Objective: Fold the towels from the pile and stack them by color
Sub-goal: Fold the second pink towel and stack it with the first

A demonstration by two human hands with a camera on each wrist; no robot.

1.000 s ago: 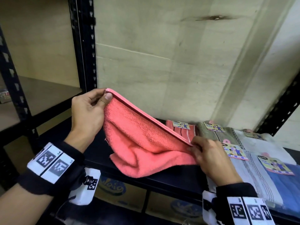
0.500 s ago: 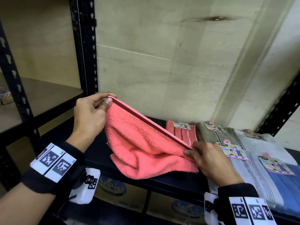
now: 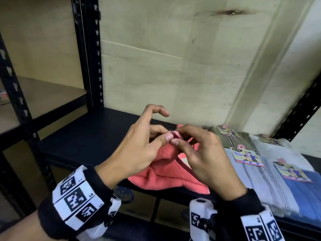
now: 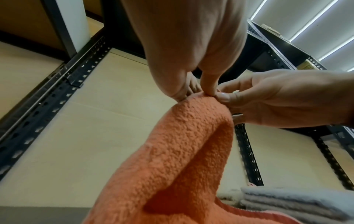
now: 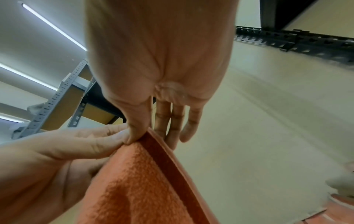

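You have two hands in view: left hand [image 3: 139,148], right hand [image 3: 205,159]. One coral-pink terry towel [image 3: 166,174] between them. Beside it on the black metal shelf [image 3: 90,136], folded towels overlap; at least three show: an olive one [image 3: 241,141], a white striped one [image 3: 260,181], a blue one [image 3: 304,193]. Paper face-towel labels [image 3: 246,156]: four readable, any others too blurred to count.

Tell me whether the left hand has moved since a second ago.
Yes. The left hand swung right, away from the black shelf upright, meeting the right hand on the coral-pink terry towel.
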